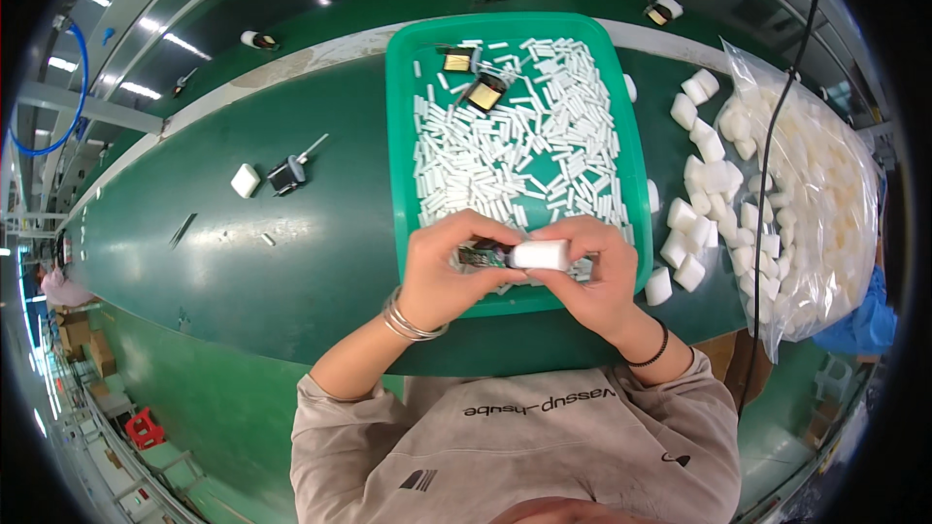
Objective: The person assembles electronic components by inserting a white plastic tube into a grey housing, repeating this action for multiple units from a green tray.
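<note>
Over the near edge of a green tray (399,184), my two hands meet. My left hand (449,257) is closed on a small assembly with a green circuit board (480,257). A white rounded block (542,254) sits against the other end of the board, and my right hand (594,267) pinches it between thumb and fingers. How block and board join is hidden by my fingers. Many short white sticks (466,170) fill the tray. On top of them at the far side lie two dark assemblies with yellow faces (486,92).
Right of the tray are loose white blocks (687,218) and a clear plastic bag (825,194) full of them. A black cable (773,136) hangs in front of the bag. On the green table to the left lie a white block (245,180) and a dark assembly (287,176).
</note>
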The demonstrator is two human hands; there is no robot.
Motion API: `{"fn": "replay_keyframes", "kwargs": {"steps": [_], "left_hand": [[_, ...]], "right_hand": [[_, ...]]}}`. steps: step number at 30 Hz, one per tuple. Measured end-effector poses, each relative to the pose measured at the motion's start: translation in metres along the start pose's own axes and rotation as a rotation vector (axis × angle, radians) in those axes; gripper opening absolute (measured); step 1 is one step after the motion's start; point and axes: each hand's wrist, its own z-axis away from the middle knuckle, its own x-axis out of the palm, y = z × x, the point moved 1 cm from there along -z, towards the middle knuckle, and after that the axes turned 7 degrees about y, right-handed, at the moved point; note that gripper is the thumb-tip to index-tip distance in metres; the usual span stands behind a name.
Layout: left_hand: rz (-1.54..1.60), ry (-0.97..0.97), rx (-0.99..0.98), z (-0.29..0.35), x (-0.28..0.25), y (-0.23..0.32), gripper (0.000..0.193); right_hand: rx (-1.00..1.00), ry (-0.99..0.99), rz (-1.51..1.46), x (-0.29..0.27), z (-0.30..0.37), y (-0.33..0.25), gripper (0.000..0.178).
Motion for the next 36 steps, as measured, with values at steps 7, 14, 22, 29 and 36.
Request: {"fn": "replay_keyframes", "kwargs": {"steps": [7, 14, 22, 29, 36], "left_hand": [[-0.154, 0.167, 0.042, -0.048, -0.047, 0.004, 0.028], [-0.166, 0.925, -0.369, -0.160, -0.290, -0.097, 0.037], [-1.608, 1.074, -0.244, -0.208, -0.349, -0.148, 0.075], [-1.011, -0.082, 0.509, -0.222, -0.085, -0.039, 0.015], [-1.018, -0.296, 0.204, -0.189, -0.025, -0.033, 0.016]], "right_hand": [[0.244, 0.049, -0.101, -0.001, -0.014, -0.002, 0.068], [0.077, -0.385, 0.570, -0.013, -0.020, 0.007, 0.042], [0.105, -0.552, 0.572, -0.007, -0.027, 0.013, 0.042], [0.028, -0.546, 0.564, -0.011, -0.012, 0.022, 0.018], [0.139, -0.361, 0.315, -0.012, -0.011, 0.019, 0.014]]}}
